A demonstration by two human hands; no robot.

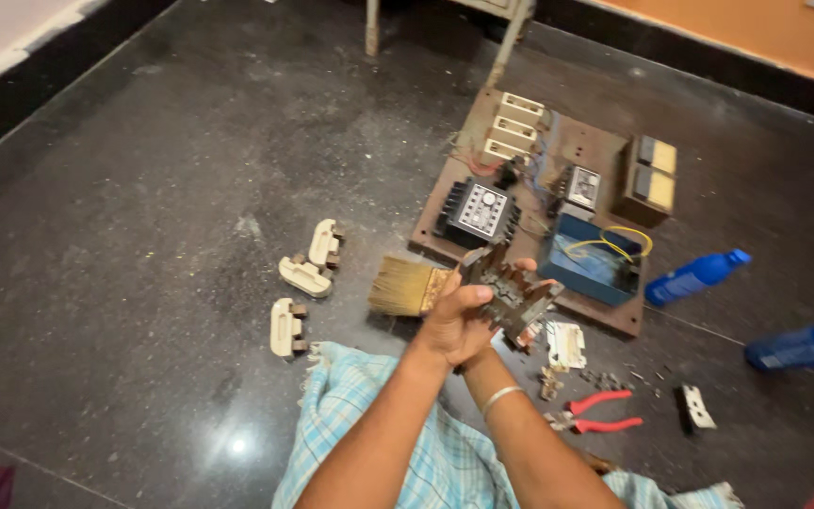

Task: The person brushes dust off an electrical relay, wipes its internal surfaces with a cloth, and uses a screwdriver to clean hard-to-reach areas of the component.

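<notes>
Both hands gripping a dark grey, toothed electrical block at frame centre.
Left hand [452,325] is wrapping the dark grey, toothed electrical block [511,294] from the near side; right hand [529,273] is closing behind it, mostly hidden. Looks rigid, fairly heavy, sharp-edged: hold by the body. Straw-bristle brush [405,286] is lying just left, red-handled pliers [600,413] lower right.

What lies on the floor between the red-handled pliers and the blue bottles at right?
Head view: a small white plate-like part lies between the pliers and the nearer bottle, beside scattered small bits.
</notes>
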